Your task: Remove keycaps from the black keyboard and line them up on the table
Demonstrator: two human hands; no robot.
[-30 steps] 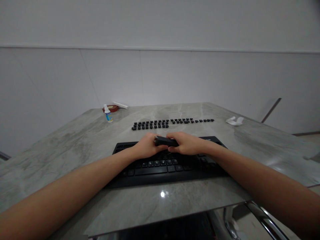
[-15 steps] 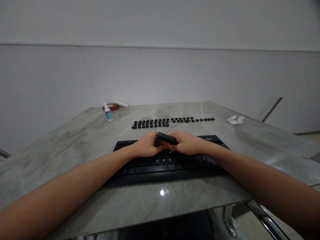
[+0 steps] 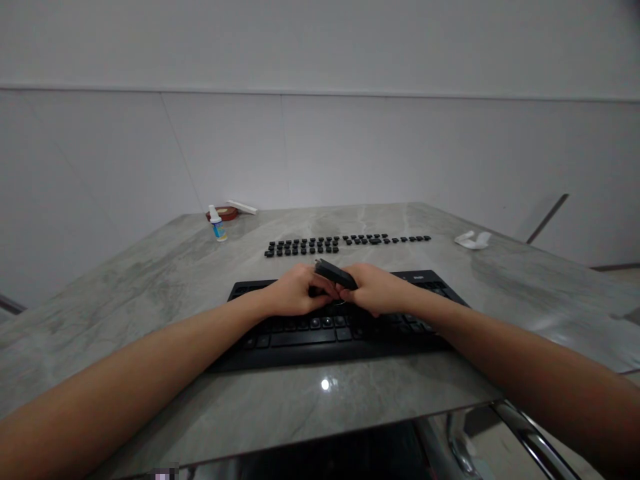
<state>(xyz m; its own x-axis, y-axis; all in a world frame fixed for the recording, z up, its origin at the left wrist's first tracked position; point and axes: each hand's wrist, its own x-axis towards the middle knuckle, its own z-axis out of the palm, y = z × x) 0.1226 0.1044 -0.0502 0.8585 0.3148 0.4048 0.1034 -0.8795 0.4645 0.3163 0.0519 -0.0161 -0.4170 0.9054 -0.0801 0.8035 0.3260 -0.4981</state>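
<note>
**Close Work Over a Black Plastic Keyboard (image 3: 303, 358) Leaves Little Margin for a Slip**

In the head view, the keyboard lies lengthwise on the grey marble-patterned bench (image 3: 525, 290), near its front edge, with both bare hands over its middle. The right hand (image 3: 377, 287) has its grip wrapped around a slim black bar-shaped tool (image 3: 336, 273), which slants up toward the left above the keys. The left hand (image 3: 296, 291) is curled, its fingertips meeting the right's; whether its grip holds anything cannot be told, since the fingers hide it.

That crowding is probably the chief hazard: the hands cover the spot beneath them, so a misaligned pull or push might go unnoticed. A thin, pale curved line (image 3: 341, 303), perhaps a wire, shows under the tool; if it is one, sideways force could bend it or scrape a key. Should the right grip loosen, the tool would likely drop onto the keyboard.

Beyond, small black keycaps (image 3: 303, 251) stand in tidy rows on the bench. They look light, so a careless forward sweep of either hand could scatter them and muddle their order. The white spray bottle with a blue label (image 3: 219, 231) stands well apart, a lesser concern.
</note>
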